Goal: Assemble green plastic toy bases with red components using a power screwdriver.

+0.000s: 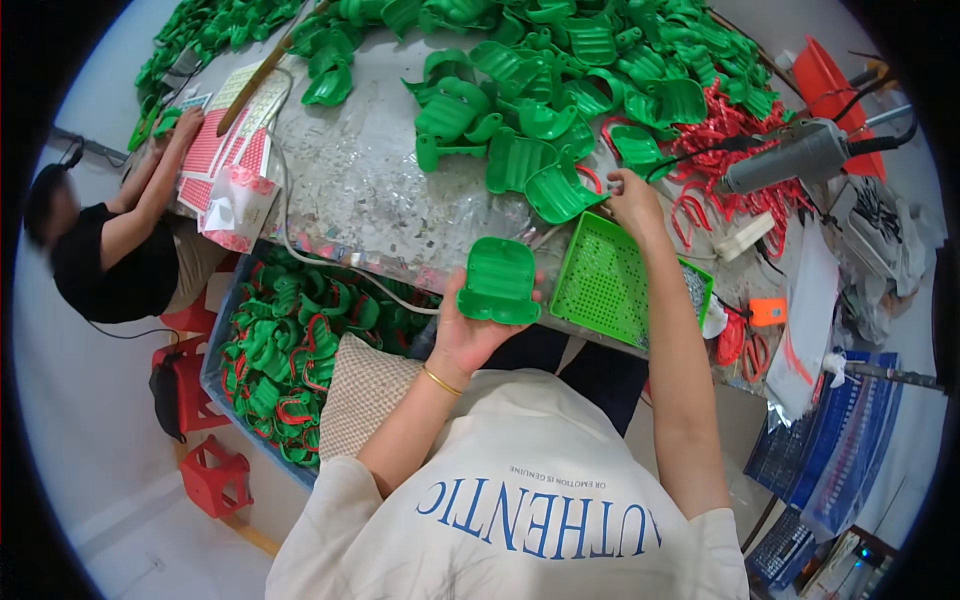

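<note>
My left hand (pixel 470 335) holds a green plastic shell (pixel 500 280) with a ribbed, hollow inside facing up, just off the near edge of the table. The fingers wrap under it from below. Over the table, my right hand (pixel 637 208) has its thumb and fingertips pinched together, beside another green shell (pixel 562 192) and a green piece with a red strip (pixel 637 146). What the right fingertips grip is too small to make out. Below the right wrist sits a green perforated basket (pixel 603 280) with small metallic bits in its right part.
Green parts (pixel 540 70) heap across the far table. Red strips (pixel 735 130) pile at right beside a grey cylindrical tool (pixel 785 157) on a stand. A blue bin (pixel 215 370) of green-and-red pieces stands at left. Another person (pixel 110 250) works at far left, near red stools (pixel 215 478).
</note>
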### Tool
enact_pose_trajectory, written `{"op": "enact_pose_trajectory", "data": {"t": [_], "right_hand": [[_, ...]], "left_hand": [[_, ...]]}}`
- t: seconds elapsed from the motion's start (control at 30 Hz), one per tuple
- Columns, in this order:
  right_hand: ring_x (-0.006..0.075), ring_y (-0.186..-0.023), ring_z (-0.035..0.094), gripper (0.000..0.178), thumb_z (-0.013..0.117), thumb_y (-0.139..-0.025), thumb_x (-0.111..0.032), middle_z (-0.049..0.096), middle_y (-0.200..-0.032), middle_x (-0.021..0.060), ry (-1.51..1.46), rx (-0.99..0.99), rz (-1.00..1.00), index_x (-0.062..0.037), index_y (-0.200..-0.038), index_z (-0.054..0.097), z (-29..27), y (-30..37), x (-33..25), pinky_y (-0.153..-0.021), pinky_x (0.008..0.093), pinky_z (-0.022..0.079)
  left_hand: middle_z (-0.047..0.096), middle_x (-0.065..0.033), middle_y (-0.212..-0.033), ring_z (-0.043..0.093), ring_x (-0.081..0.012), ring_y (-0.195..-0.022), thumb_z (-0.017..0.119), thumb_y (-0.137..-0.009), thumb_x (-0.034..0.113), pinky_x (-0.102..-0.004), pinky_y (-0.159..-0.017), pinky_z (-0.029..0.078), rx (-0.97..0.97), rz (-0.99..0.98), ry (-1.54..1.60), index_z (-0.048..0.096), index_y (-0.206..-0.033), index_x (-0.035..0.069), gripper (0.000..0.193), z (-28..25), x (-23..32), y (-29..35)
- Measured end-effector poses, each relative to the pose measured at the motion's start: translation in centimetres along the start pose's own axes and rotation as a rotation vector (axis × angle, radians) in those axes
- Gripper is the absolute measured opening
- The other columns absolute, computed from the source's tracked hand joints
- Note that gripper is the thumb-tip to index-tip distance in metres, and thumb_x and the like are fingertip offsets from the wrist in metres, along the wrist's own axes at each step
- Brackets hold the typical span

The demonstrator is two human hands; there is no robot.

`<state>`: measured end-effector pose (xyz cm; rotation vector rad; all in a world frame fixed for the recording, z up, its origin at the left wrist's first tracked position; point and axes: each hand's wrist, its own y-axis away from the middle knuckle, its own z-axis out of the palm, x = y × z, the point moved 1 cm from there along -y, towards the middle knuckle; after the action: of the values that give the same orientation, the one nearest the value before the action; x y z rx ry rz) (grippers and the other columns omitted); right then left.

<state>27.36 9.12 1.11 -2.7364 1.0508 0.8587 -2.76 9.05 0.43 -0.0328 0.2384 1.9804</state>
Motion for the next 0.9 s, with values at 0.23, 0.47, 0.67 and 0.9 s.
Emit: {"op": "enact_pose_trajectory", "data": {"t": [0.23,0.47,0.67,0.9], "right_hand": [[0.0282,-0.092,0.066,0.042,0.068,-0.073,-0.026,0.069,-0.097,0.0127,0.013,-0.094,0.09,-0.0137,-0.112,0.062,0.8,-0.7,-1.7,-0.079,0.0382,0.05],[0.0151,-0.073,0.065,0.055,0.079,-0.069,-0.03,0.068,-0.083,0.008,-0.068,0.019,-0.026,0.0,-0.111,0.061,2.2,0.3,-5.4,-0.068,0.0279,0.05],[0.0081,-0.07,0.057,0.029,0.072,-0.08,-0.021,0.064,-0.079,0.0,-0.719,-0.048,-0.12,-0.0028,-0.101,0.065,0.1,2.1,-7.2,-0.064,0.0216,0.044],[0.0054,-0.072,0.055,0.022,0.066,-0.087,-0.015,0.06,-0.085,-0.0003,-0.993,0.071,-0.309,-0.0023,-0.105,0.061,-3.2,8.0,-9.5,-0.065,0.0204,0.044]], "left_hand": [[0.039,-0.0235,-0.138,0.047,-0.0367,-0.117,0.059,-0.085,0.046,-0.0464,-0.099,0.04,0.058,0.041,-0.082,0.037,-0.139,0.008,0.07,-1.3,0.3,0.1],[0.038,-0.0244,-0.138,0.046,-0.0373,-0.118,0.059,-0.086,0.046,-0.0463,-0.099,0.04,0.043,0.028,-0.059,0.035,-0.139,0.006,0.071,-1.6,0.8,0.0],[0.042,-0.0225,-0.137,0.05,-0.0345,-0.116,0.059,-0.085,0.048,-0.0458,-0.1,0.041,0.01,0.026,-0.075,0.036,-0.139,0.006,0.072,-1.7,0.5,0.2],[0.037,-0.0199,-0.141,0.041,-0.0346,-0.125,0.065,-0.083,0.044,-0.0485,-0.104,0.035,-0.029,0.107,-0.205,0.033,-0.141,0.009,0.075,-1.0,0.2,0.3]]}}
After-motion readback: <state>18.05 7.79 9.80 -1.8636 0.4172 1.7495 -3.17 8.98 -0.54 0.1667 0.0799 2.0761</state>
